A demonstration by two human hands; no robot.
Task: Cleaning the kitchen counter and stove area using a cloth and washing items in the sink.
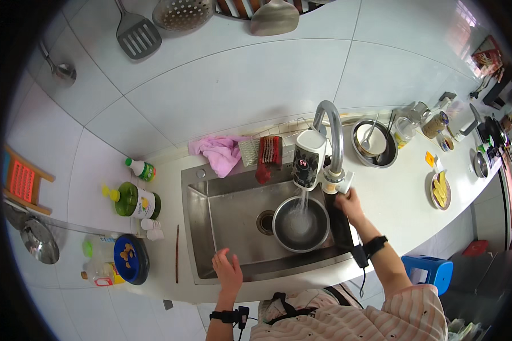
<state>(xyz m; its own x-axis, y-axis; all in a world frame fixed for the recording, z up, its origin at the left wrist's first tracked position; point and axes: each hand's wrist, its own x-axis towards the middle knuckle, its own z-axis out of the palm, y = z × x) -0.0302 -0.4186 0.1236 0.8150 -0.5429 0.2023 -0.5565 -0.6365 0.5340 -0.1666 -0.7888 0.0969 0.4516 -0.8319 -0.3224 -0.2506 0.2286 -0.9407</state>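
My right hand is at the white lever of an electric water-heating faucet, its fingers closed around the lever's lower end. A lit number shows on the faucet's display. Water runs from the spout into a round stainless steel bowl. This bowl stands in the right part of a stainless steel sink, beside the drain. Above the sink's front left edge, my left hand hangs with nothing in it, fingers somewhat apart.
Left of the sink lie a chopstick, a green soap bottle and a blue bowl. Behind are a pink cloth and a rack. Rightward, nested bowls and a plate of yellow slices stand on the counter.
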